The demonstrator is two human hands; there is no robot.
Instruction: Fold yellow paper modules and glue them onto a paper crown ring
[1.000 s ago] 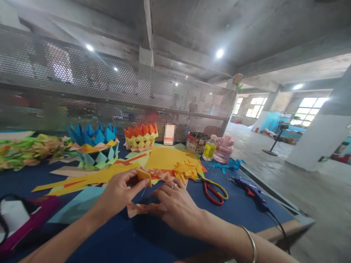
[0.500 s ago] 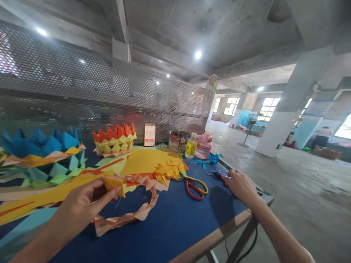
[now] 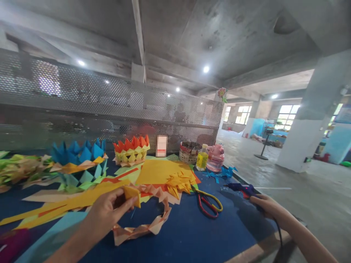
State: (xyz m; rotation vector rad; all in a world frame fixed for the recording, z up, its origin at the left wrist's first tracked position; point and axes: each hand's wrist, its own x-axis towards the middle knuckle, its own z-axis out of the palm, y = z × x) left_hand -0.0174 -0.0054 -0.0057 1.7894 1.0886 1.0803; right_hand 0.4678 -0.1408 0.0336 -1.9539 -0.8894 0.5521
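Observation:
Pinched in my left hand (image 3: pixel 111 208) is a folded yellow paper piece (image 3: pixel 132 195), held at the far left part of a peach folded-paper ring (image 3: pixel 161 221). Whether the two are joined, I cannot tell. My right hand (image 3: pixel 270 207), by the table's right edge, is closed around the handle of a dark blue glue gun (image 3: pixel 241 187). A clear glue stick (image 3: pixel 274 188) juts from the gun's back, and its nozzle points left. Between the hands lie scissors (image 3: pixel 210 204) with one red and one yellow handle, beside a pile of folded yellow paper pieces (image 3: pixel 179 180).
Blue (image 3: pixel 78 151) and orange-yellow paper crowns (image 3: pixel 131 151) stand at the back left. Yellow paper sheets (image 3: pixel 156 171), a woven basket (image 3: pixel 189 151), a yellow-labelled bottle (image 3: pixel 202 159) and a pink jug (image 3: pixel 215 159) line the back, before a perforated metal screen (image 3: pixel 164 117).
The view has turned left, so things sit farther right. My right hand, which covered much of the glue gun, now grips its handle, leaving its body visible. My left hand keeps the yellow piece.

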